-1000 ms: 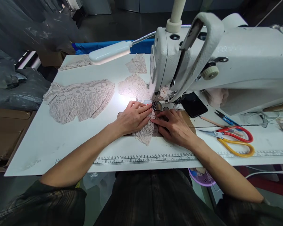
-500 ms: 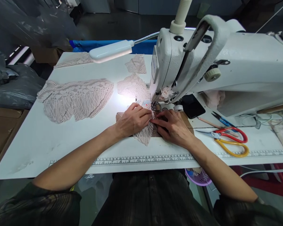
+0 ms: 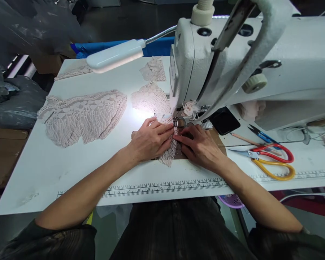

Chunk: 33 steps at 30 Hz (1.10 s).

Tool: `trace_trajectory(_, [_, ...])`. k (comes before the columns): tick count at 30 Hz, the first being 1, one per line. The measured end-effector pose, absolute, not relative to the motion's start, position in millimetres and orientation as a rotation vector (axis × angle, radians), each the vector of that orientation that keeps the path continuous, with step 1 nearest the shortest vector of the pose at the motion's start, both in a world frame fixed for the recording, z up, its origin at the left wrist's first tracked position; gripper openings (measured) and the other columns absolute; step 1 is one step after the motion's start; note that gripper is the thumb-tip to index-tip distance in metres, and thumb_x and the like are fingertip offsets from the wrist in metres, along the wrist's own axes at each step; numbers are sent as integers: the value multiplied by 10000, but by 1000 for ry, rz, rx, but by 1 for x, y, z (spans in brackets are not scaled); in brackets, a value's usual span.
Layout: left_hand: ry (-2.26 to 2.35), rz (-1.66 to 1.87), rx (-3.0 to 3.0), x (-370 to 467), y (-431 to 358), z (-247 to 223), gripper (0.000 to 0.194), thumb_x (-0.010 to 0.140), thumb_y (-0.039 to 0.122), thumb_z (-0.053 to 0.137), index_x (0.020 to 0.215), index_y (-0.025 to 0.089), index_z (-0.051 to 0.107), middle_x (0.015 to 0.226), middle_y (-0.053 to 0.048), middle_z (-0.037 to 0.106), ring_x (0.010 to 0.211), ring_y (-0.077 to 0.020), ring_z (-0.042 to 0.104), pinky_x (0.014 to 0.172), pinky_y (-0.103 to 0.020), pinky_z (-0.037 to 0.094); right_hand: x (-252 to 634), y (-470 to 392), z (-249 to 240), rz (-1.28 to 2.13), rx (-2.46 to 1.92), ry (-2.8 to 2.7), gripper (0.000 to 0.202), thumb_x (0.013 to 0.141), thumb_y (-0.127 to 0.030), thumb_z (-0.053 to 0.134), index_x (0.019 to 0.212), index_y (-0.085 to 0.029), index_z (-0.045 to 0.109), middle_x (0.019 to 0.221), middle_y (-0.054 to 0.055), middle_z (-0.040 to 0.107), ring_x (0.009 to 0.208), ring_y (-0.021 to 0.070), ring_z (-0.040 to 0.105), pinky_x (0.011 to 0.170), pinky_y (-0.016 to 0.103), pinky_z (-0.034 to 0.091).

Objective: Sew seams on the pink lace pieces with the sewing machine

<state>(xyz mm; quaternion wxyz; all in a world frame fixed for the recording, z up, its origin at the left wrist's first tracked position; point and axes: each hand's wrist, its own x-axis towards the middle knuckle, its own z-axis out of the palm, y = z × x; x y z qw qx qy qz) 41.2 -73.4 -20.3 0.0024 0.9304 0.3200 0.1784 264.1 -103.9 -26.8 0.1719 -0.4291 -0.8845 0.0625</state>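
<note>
Shows pale pinkish beige on the front lace piece (image 3: pixel 168 158), patterned with fine netted lines; repeats that tint on the large lace pile (image 3: pixel 83 117), flowered above, ripple-lined below; turns white across the sewing machine (image 3: pixel 188 50) and tabletop (image 3: pixel 40 169), there printed with a black ruler scale (image 3: pixel 159 189); goes red and yellow on the scissor handles (image 3: pixel 290 155), blue on the snips (image 3: pixel 265 137), purple on the basket (image 3: pixel 231 202), brownish-lined on the dark sleeve (image 3: pixel 70 239).

On the ruler strip (image 3: pixel 165 187) along the white table (image 3: pixel 38 169), numbers including 10, 12 and 13 show.
</note>
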Motion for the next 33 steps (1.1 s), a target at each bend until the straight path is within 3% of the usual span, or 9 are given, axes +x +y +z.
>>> trace_trajectory(11, [1149,469,2909,47,-71,-21,342,1014,279,421,1234,149,649,1273,-116,674,1110,-241,643,1054,-493,447,258,-100,-26,194,-1322,-2531,376,940,-173,470,1281,-197,627,1142,161,550,1035,296,469,896,485,455])
trace_trajectory(20, [1262,458,2931,53,-69,-30,386,1024,314,410,1241,81,627,1186,-178,687,1013,-276,629,867,-440,509,254,-95,-29,165,-1402,-2504,358,977,-184,396,1279,-174,588,1161,190,529,960,283,509,827,458,455])
trace_trajectory(25, [1299,571,2853,55,-70,-33,365,1018,321,413,1250,124,614,1165,-153,682,1014,-261,605,894,-436,490,260,-96,-30,192,-1307,-2508,376,978,-240,443,1336,-242,557,1173,169,545,1003,293,496,847,464,429])
trace_trajectory(33, [1312,645,2828,44,-66,-20,316,987,203,382,1181,143,624,1120,-130,687,1010,-253,576,895,-434,443,258,-100,-23,117,-1391,-2545,373,990,-212,383,1287,-164,605,1140,193,578,1020,314,516,833,470,403])
